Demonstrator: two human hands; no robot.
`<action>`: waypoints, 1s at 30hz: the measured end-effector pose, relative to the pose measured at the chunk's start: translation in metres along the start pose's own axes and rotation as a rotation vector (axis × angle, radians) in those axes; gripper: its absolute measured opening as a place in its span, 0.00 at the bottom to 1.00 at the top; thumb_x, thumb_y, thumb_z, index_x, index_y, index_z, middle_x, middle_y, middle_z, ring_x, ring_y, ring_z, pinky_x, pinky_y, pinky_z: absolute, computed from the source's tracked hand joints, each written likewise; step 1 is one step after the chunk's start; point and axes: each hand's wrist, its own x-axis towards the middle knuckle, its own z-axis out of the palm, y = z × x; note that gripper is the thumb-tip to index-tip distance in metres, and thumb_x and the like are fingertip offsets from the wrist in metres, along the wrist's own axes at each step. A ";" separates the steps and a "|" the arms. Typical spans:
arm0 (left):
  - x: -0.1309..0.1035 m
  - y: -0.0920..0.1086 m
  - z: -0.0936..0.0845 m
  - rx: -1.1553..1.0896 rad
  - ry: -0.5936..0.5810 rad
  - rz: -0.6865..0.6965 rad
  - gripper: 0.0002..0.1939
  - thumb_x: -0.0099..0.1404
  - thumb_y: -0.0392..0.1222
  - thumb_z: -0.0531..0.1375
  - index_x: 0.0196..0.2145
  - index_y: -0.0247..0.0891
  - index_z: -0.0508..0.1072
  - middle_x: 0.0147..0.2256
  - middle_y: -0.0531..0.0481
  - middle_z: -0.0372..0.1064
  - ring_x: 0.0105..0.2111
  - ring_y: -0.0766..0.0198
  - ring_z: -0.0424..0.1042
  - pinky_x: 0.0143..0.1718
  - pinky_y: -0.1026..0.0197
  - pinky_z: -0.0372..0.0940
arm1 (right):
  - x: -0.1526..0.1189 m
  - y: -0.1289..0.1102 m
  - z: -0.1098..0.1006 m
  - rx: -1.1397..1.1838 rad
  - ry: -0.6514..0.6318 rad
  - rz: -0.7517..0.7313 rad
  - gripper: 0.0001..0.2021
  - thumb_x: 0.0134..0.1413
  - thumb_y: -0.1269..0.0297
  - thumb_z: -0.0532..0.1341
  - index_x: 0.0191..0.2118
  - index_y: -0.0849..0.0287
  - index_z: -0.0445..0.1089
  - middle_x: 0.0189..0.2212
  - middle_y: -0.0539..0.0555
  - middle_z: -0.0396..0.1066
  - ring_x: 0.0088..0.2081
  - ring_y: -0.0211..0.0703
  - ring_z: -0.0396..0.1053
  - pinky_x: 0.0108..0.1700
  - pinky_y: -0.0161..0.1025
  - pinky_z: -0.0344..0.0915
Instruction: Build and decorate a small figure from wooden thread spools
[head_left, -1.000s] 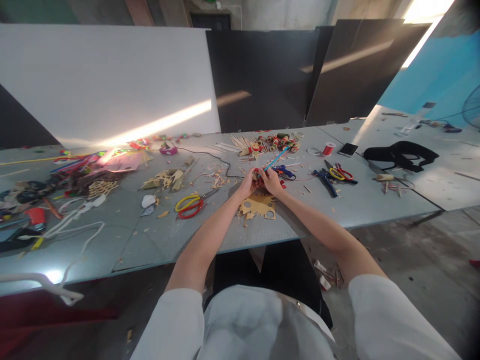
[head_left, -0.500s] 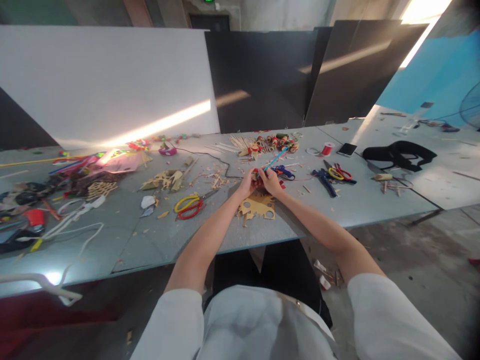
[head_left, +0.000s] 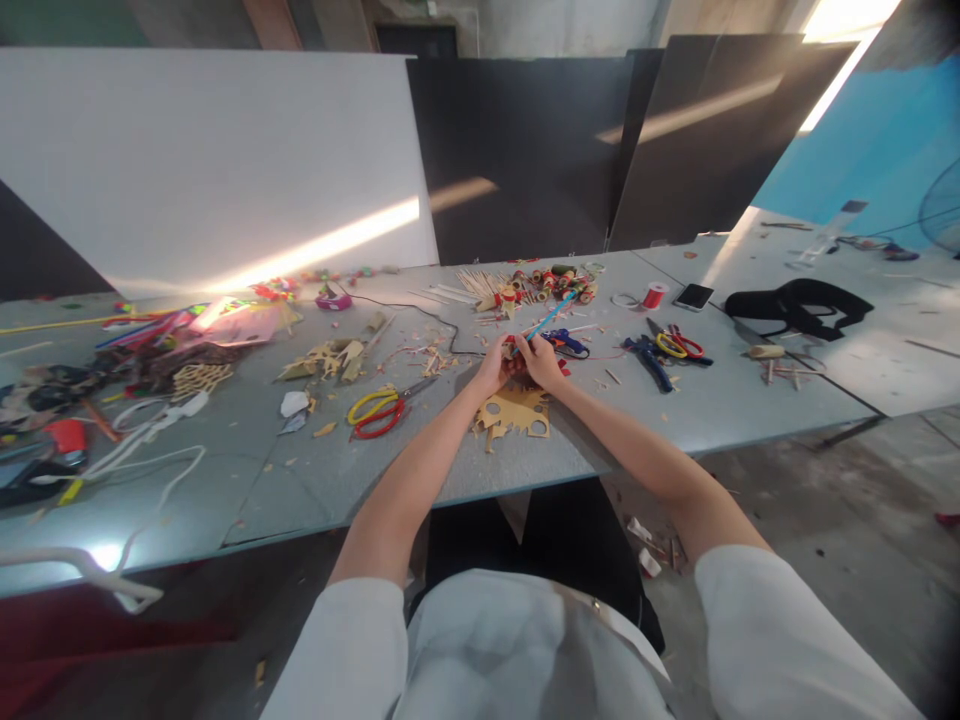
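My left hand [head_left: 493, 367] and my right hand [head_left: 540, 362] meet above the table in the middle of the view. The right fingers are closed on a thin blue stick [head_left: 553, 315] that slants up to the right. Small red pieces show between the hands, and my left fingers are closed round something there that I cannot make out. Just below lies a yellow-brown board with round holes [head_left: 517, 412]. A blue tool [head_left: 568, 343] rests right of my right hand. Behind are red and green wrapped rolls [head_left: 556, 280].
Yellow-and-red scissors [head_left: 382, 408] lie at left; pliers [head_left: 651, 362], another pair of scissors [head_left: 679, 342], a red spool [head_left: 655, 295], a phone [head_left: 694, 297] and a black visor [head_left: 799, 308] lie at right. Cables and a colourful heap [head_left: 225, 335] cover the far left.
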 end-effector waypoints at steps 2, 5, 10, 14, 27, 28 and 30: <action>-0.001 0.001 0.001 0.006 -0.005 -0.006 0.24 0.77 0.54 0.57 0.25 0.39 0.71 0.18 0.53 0.66 0.17 0.69 0.65 0.24 0.65 0.63 | 0.000 -0.001 0.000 0.004 -0.009 0.014 0.29 0.66 0.29 0.54 0.34 0.53 0.66 0.29 0.52 0.73 0.33 0.46 0.70 0.39 0.42 0.68; -0.003 0.001 0.002 0.003 0.003 -0.010 0.24 0.77 0.54 0.57 0.26 0.39 0.71 0.18 0.53 0.66 0.17 0.69 0.65 0.24 0.65 0.62 | 0.000 -0.001 0.000 0.008 -0.013 0.017 0.30 0.65 0.28 0.53 0.33 0.53 0.65 0.28 0.52 0.72 0.34 0.46 0.70 0.39 0.41 0.68; -0.005 0.002 0.003 0.007 -0.014 -0.004 0.24 0.76 0.55 0.58 0.25 0.39 0.71 0.19 0.52 0.67 0.17 0.68 0.66 0.24 0.65 0.63 | -0.001 -0.002 -0.001 0.027 0.007 0.050 0.30 0.64 0.26 0.54 0.34 0.52 0.65 0.28 0.51 0.72 0.32 0.45 0.69 0.38 0.41 0.68; -0.004 0.001 0.001 0.016 -0.043 0.005 0.26 0.77 0.56 0.56 0.24 0.39 0.71 0.18 0.52 0.66 0.17 0.69 0.66 0.23 0.66 0.63 | -0.003 -0.004 -0.001 0.105 -0.019 0.078 0.30 0.65 0.26 0.53 0.38 0.52 0.65 0.27 0.50 0.72 0.28 0.44 0.68 0.34 0.41 0.69; -0.005 0.003 0.004 0.014 -0.023 0.006 0.28 0.75 0.60 0.59 0.23 0.39 0.70 0.17 0.52 0.65 0.16 0.70 0.64 0.19 0.68 0.60 | -0.004 -0.011 -0.003 0.119 -0.039 0.100 0.32 0.62 0.23 0.53 0.38 0.51 0.65 0.24 0.49 0.70 0.24 0.44 0.68 0.30 0.41 0.69; -0.005 0.003 0.004 0.011 -0.019 0.003 0.28 0.75 0.60 0.60 0.23 0.39 0.70 0.17 0.52 0.65 0.16 0.70 0.64 0.19 0.68 0.60 | -0.004 -0.012 -0.003 0.116 -0.036 0.097 0.32 0.62 0.23 0.53 0.38 0.51 0.65 0.23 0.49 0.70 0.24 0.44 0.68 0.30 0.41 0.68; -0.005 0.003 0.004 0.006 -0.021 -0.001 0.28 0.75 0.60 0.59 0.23 0.39 0.69 0.17 0.52 0.64 0.16 0.70 0.63 0.20 0.68 0.61 | -0.004 -0.014 -0.003 0.113 -0.029 0.093 0.32 0.62 0.23 0.54 0.37 0.51 0.64 0.23 0.49 0.71 0.24 0.44 0.69 0.30 0.41 0.69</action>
